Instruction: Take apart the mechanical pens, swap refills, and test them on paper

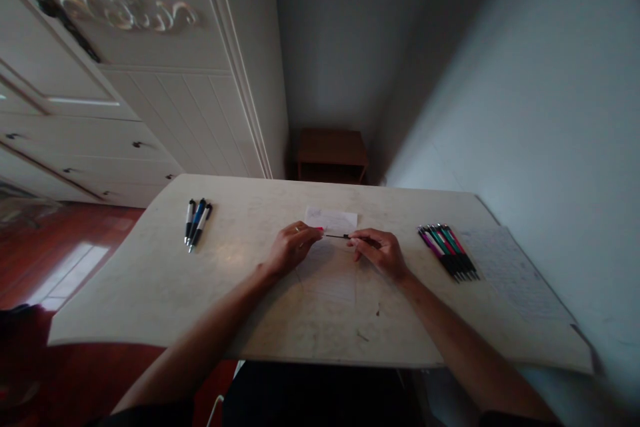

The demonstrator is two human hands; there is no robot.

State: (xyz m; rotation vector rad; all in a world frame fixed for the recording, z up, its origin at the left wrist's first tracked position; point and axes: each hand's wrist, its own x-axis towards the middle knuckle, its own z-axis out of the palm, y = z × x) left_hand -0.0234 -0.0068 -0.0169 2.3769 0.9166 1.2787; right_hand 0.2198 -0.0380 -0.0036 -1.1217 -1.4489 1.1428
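Observation:
Over the middle of the table, my left hand point(295, 243) is closed, its fingertips pinching a pen part with a small pink-red bit point(319, 229) showing. My right hand point(379, 250) is closed on the black end of a pen, and a thin dark pen refill point(336, 236) spans the gap between the two hands. Whether the refill's left tip enters the pink part I cannot tell. Most of both pen parts is hidden by my fingers. Behind and under the hands lies a white sheet of paper point(333, 219).
Three pens point(199, 223) lie at the table's left. On the right, several coloured pens with black grips point(449, 252) lie side by side, beside a written sheet point(515, 270). Small scraps point(363, 336) lie near the front edge. A wall point(550, 113) borders the right side.

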